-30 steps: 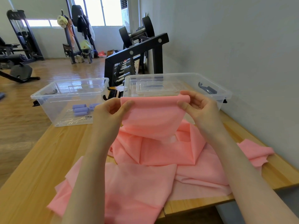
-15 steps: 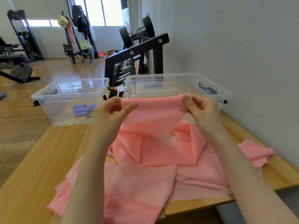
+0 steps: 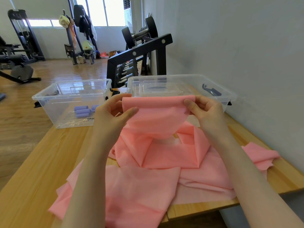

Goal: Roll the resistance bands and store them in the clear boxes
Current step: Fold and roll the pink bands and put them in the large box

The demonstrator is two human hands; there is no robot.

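Left hand (image 3: pixel 113 116) and right hand (image 3: pixel 207 111) both raised over the middle of the light wooden surface (image 3: pixel 32 170), each pinching one top corner of the pink stretchy resistance band (image 3: pixel 156 116). Fingers of both hands curled, thumbs pressed on the near face of the band, so the top edge runs stretched and level between them. Held part hangs in a sagging curve; the rest of the band lies in loose crumpled folds on the surface below, spreading to the near edge and draping over it, with one end trailing toward the right edge by the wall.

Clear plastic box on the left (image 3: pixel 72 102) sits at the far left corner of the surface, open, with several small purple rolled bands (image 3: pixel 82 111) on its floor and a barcode sticker on the near wall. Clear plastic box on the right (image 3: pixel 181 86) sits at the far edge next to the wall, just behind the held band; a clear lid seems to lie in or on it, hard to tell through the plastic. The two boxes are apart, not touching.

Black dumbbell rack (image 3: pixel 139 51) stands behind the boxes.
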